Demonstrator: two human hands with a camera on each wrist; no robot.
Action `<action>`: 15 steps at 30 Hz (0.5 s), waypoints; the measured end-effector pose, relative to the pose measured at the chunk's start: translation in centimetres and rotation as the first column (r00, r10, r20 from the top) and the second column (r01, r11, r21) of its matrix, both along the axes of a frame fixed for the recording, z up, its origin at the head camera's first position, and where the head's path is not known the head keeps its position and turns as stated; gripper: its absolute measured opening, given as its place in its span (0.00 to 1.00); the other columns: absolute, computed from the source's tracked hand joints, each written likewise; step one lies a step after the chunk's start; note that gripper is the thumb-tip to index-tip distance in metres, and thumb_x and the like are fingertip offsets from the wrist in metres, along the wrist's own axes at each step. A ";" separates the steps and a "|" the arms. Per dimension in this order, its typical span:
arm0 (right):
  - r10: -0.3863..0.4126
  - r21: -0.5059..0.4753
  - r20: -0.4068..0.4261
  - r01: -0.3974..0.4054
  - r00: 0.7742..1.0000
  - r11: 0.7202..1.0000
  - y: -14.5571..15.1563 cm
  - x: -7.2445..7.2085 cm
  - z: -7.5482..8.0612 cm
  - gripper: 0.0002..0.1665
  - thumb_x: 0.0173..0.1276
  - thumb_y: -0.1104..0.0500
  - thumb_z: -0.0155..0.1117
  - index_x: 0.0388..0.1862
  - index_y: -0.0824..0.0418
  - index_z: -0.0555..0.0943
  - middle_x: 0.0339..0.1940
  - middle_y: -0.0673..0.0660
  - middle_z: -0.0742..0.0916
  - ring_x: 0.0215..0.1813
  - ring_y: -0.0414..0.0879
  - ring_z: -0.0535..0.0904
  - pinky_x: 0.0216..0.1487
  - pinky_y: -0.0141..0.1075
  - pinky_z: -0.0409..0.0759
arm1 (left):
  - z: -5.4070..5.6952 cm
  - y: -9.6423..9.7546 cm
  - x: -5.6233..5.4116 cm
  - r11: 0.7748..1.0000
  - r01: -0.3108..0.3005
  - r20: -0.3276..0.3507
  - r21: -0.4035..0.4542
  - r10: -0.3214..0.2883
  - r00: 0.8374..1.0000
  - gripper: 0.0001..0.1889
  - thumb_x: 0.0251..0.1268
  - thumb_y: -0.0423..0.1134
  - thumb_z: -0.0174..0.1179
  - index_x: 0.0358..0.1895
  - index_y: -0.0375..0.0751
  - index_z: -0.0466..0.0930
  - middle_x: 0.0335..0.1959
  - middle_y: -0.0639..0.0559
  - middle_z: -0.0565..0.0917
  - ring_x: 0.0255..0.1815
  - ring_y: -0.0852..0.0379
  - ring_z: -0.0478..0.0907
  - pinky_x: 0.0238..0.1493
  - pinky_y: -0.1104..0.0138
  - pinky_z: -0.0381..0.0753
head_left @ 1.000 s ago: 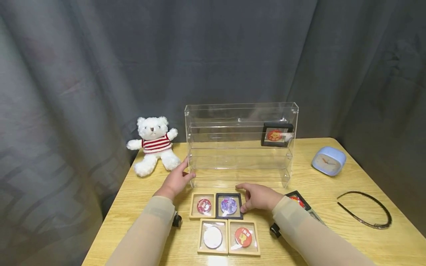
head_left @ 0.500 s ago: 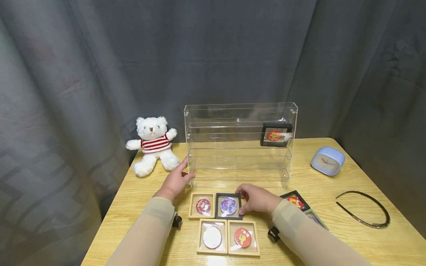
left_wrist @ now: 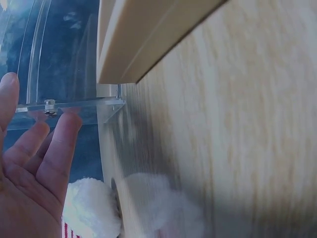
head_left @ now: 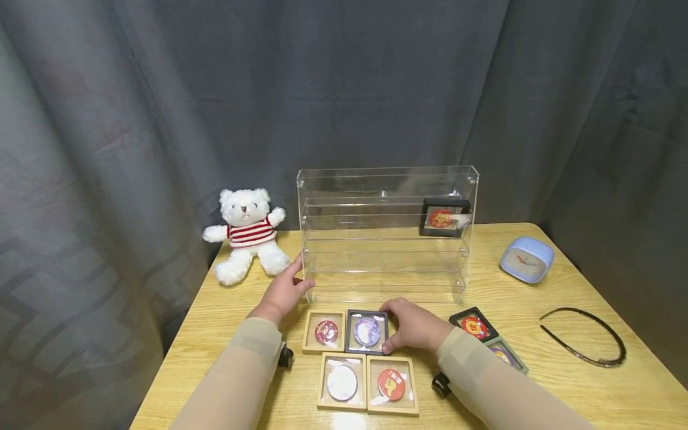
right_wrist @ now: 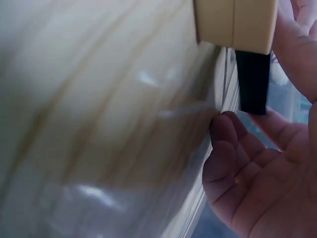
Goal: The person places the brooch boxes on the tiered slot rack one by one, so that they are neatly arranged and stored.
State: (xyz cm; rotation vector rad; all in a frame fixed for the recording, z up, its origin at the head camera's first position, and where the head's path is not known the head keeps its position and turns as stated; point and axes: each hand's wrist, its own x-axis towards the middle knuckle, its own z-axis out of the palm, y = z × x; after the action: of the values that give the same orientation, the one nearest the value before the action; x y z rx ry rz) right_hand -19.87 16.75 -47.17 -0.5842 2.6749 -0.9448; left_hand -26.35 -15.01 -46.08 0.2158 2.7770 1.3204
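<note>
In the head view, a clear acrylic display rack (head_left: 384,257) stands upright on the table. My left hand (head_left: 280,294) holds its lower left side, with fingers against the outer face of the side panel in the left wrist view. Right in front of the rack lies a black square display frame (head_left: 367,352) with a purple round badge (head_left: 367,332) inside. My right hand (head_left: 416,325) pinches this frame's right side between thumb and fingers. Touching its left side is a wooden frame (head_left: 306,332) with a red badge. Two wooden frames (head_left: 344,407) (head_left: 393,411) lie nearer me.
A black frame with a red badge (head_left: 441,218) stands on the rack's right side. By my right forearm lie another black frame (head_left: 474,325) and a grey-green frame (head_left: 507,355). A white teddy bear (head_left: 247,236), blue alarm clock (head_left: 527,260) and dark headband (head_left: 607,322) surround the rack.
My right fingers have come in from beside the black frame to grip its right side, and the frame has shifted very slightly. The left hand stays at the rack.
</note>
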 end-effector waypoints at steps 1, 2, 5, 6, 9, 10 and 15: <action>-0.005 -0.021 0.016 0.006 1.000 1.000 0.0 0.0 0.0 0.45 0.34 0.51 0.89 0.54 0.58 0.77 0.46 0.54 0.81 0.49 0.51 0.77 0.57 0.52 0.74 | 0.0 0.0 0.0 1.000 -0.001 -0.001 -0.001 0.000 1.000 0.42 0.70 0.42 0.63 0.80 0.65 0.48 0.74 0.48 0.66 0.51 0.49 0.79 0.47 0.53 0.80; -0.011 -0.048 0.037 0.013 0.999 0.999 -0.1 0.0 0.0 0.46 0.35 0.53 0.88 0.56 0.57 0.76 0.44 0.54 0.81 0.46 0.50 0.78 0.54 0.50 0.76 | 0.0 -0.1 0.1 1.000 -0.002 0.000 -0.003 0.002 1.000 0.42 0.70 0.42 0.63 0.80 0.66 0.48 0.74 0.48 0.66 0.51 0.49 0.79 0.47 0.53 0.80; -0.033 -0.146 0.107 0.049 0.994 0.988 -0.1 0.0 -0.1 0.47 0.39 0.62 0.86 0.60 0.56 0.72 0.37 0.54 0.82 0.36 0.47 0.78 0.41 0.44 0.79 | 0.1 -0.1 0.2 1.000 -0.005 0.005 -0.004 0.005 1.000 0.42 0.70 0.42 0.63 0.80 0.68 0.48 0.74 0.48 0.65 0.52 0.49 0.79 0.48 0.53 0.80; -0.039 -0.177 0.122 0.060 0.992 0.982 -0.1 0.0 -0.2 0.48 0.40 0.64 0.85 0.61 0.56 0.71 0.36 0.54 0.82 0.33 0.47 0.78 0.37 0.41 0.79 | 0.1 -0.1 0.2 1.000 -0.006 0.007 -0.002 0.006 1.000 0.42 0.70 0.42 0.63 0.80 0.69 0.47 0.74 0.49 0.65 0.52 0.49 0.79 0.48 0.53 0.80; -0.050 -0.244 0.134 0.081 0.990 0.966 0.0 -0.1 -0.2 0.47 0.43 0.70 0.82 0.62 0.54 0.71 0.34 0.54 0.81 0.31 0.46 0.78 0.32 0.38 0.80 | 0.2 0.0 0.3 1.000 -0.007 0.011 0.005 0.007 1.000 0.42 0.70 0.42 0.63 0.80 0.69 0.48 0.74 0.48 0.65 0.52 0.49 0.79 0.48 0.54 0.80; -0.049 -0.255 0.126 0.080 0.991 0.964 0.1 -0.2 -0.1 0.46 0.44 0.71 0.81 0.62 0.53 0.72 0.34 0.54 0.81 0.31 0.46 0.78 0.31 0.38 0.80 | 0.2 0.0 0.3 1.000 -0.006 0.011 0.008 0.006 1.000 0.42 0.70 0.42 0.63 0.80 0.68 0.48 0.74 0.48 0.65 0.52 0.49 0.78 0.48 0.54 0.80; -0.055 -0.247 0.021 0.059 0.998 0.967 0.6 -0.9 1.3 0.41 0.49 0.68 0.80 0.62 0.51 0.75 0.35 0.51 0.82 0.36 0.44 0.80 0.38 0.38 0.81 | 0.1 0.0 0.2 1.000 -0.003 0.012 0.012 0.002 1.000 0.42 0.71 0.42 0.62 0.80 0.68 0.48 0.74 0.47 0.64 0.54 0.49 0.78 0.49 0.53 0.79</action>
State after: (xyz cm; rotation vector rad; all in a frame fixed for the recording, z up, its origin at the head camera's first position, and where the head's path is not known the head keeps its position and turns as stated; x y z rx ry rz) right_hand -20.80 17.33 -45.87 -0.5493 2.5919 -1.3071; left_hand -26.15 -14.98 -45.98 0.2040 2.7608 1.3344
